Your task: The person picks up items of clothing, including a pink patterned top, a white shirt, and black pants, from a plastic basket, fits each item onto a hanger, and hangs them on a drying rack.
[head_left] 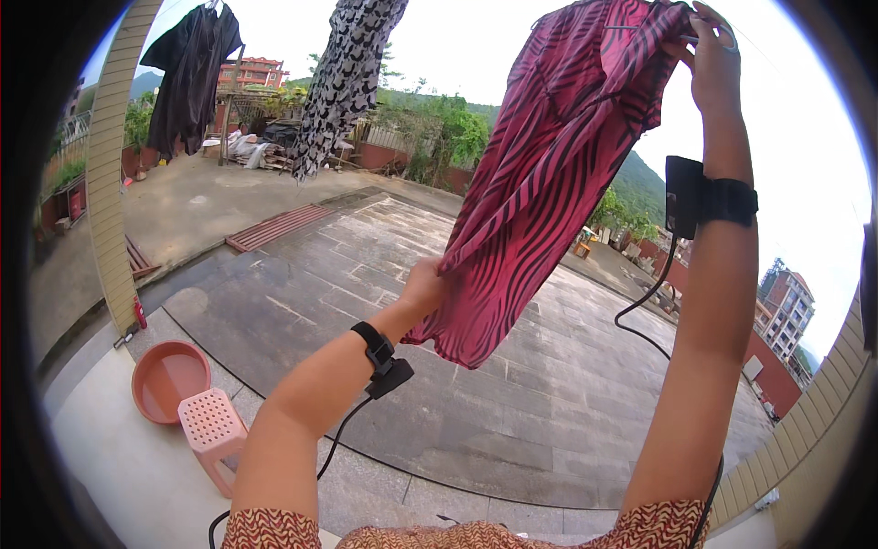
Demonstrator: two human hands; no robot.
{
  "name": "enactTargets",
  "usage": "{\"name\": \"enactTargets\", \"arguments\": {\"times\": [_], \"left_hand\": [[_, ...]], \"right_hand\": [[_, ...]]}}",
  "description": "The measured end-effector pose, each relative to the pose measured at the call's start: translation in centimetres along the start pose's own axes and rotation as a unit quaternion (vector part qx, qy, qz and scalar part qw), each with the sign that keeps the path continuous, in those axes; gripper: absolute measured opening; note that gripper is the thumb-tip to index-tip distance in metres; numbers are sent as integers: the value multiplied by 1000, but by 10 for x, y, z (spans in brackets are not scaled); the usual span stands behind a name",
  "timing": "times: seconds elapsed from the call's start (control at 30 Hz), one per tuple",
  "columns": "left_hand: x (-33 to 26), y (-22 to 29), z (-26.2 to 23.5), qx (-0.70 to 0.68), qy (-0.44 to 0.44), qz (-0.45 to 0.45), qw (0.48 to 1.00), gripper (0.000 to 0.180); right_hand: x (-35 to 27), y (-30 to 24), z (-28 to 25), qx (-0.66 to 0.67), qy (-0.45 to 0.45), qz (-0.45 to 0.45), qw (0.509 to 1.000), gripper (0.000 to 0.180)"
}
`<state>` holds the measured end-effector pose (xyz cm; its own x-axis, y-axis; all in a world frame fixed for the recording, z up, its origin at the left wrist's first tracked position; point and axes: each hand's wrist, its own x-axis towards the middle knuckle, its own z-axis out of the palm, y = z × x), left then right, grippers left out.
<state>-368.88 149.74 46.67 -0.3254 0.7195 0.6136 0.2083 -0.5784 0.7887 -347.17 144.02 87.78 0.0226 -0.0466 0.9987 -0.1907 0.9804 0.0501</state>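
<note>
So the pink-and-black zebra-striped garment (558,174) is up in the air, stretched on a slant between both hands. Right hand (712,59) is way up high, fingers curled around the top corner and what looks like a pale hanger (728,38); can't tell the exact grip. Left hand (425,285) is closed, pinching the cloth's left edge lower down. The bottom hem dangles loose just past that fist, with the paved yard (476,430) spreading wide behind it.

To the left, there's a gap before the black-and-white patterned cloth (343,87), then the dark garment (190,78) further over, near the tiled pillar (114,183). Sky's behind the right hand. Down at left, the reddish plastic basin (171,375) and pink stool (215,423) sit near the floor's edge, well apart from the striped fabric. Cables trail from both wristbands (375,348).
</note>
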Motion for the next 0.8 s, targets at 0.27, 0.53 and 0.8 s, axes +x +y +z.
{"name": "enactTargets", "arguments": {"times": [0.27, 0.53, 0.8], "left_hand": [[-21, 13, 29, -4, -27, 3, 1000, 27], [-31, 28, 62, -79, -112, 75, 988, 76], [-49, -51, 42, -94, -30, -16, 995, 81]], "right_hand": [[-27, -17, -13, -31, 1, -21, 999, 33], [-45, -2, -80, -139, -85, 53, 985, 96], [-96, -29, -136, -237, -65, 11, 969, 72]]}}
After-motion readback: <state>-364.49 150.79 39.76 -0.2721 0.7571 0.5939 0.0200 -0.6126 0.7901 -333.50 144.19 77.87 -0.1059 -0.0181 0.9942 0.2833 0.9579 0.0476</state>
